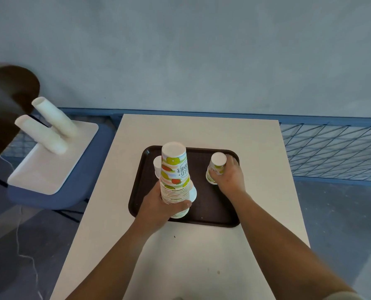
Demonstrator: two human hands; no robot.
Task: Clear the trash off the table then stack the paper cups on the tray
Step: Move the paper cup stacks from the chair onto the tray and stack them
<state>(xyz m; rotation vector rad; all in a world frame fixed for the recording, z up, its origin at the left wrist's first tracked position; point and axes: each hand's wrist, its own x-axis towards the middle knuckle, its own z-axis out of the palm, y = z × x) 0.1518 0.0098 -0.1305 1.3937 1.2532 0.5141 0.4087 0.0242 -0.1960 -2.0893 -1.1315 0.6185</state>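
The left hand is wrapping its fingers and thumb round the lower rims of a tall stack of upturned, fruit-printed paper cups, which appears to be resting on the dark brown rectangular plastic tray. The right hand is gripping a single upturned printed paper cup on the tray's right side, apart from the stack. Stacking seems to be under way. Next, that cup likely needs lifting and lowering squarely over the stack's top, which is standing high.
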